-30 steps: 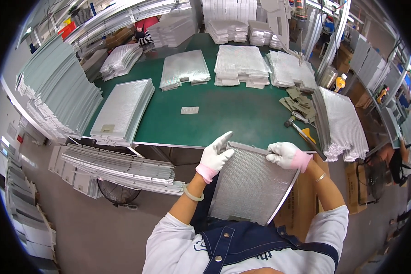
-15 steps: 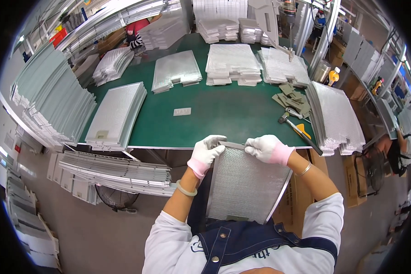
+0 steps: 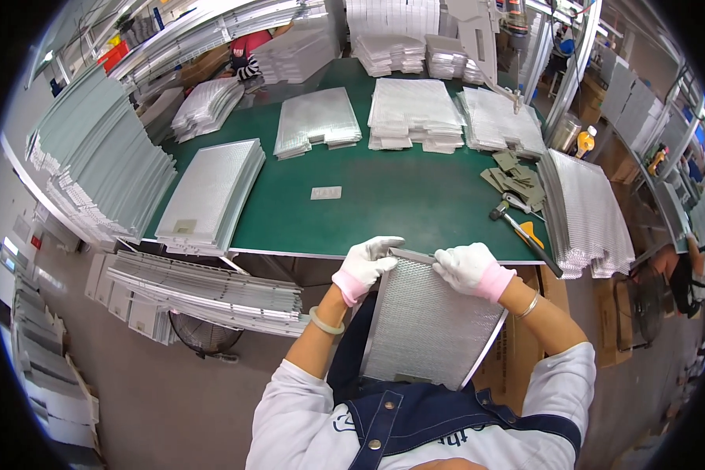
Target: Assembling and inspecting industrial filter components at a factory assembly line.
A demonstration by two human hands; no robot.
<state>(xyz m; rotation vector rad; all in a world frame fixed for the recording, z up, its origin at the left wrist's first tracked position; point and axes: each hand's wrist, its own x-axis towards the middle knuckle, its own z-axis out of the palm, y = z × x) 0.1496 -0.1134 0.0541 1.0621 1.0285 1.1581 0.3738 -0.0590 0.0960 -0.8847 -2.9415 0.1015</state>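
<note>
Framed mesh panel (image 3: 435, 325), silver and finely patterned, slopes between the person's denim apron (image 3: 403, 411) and the near edge of the largest thing in view, a green-topped workbench (image 3: 415, 207). Its near end meets the apron, and its far end is just beside the bench edge, right of the bench's middle.

At the bench's left end rises a tall stack of pale green-edged sheets (image 3: 94, 149); at the right end stands a stack of mesh sheets (image 3: 587, 211). A lower pile of framed panels (image 3: 215, 184) lies near the left, and notched mesh sheets (image 3: 317, 117) lie in piles along the far side. Below the bench's left part is a bundle of long metal strips (image 3: 204, 286).

Left hand (image 3: 366, 266) is at the panel's far left corner, thumb bent in, forefinger stretched out above it. Right hand (image 3: 474, 270) is curled over the far rail (image 3: 413, 255), toward its right end. Both seem to pinch that rail; how firmly, I cannot tell. The step in hand looks to be work on this rail, with the panel braced against the apron; the next move seems to call for an even grip that holds the rail square to the mesh.

Near the bench's right end lie a heap of drab green plates (image 3: 517, 178), a hammer (image 3: 517, 225) and, by its handle, a yellow-orange piece (image 3: 529, 233). Smaller, a pale rectangular plate (image 3: 326, 193) rests left of the middle.
</note>
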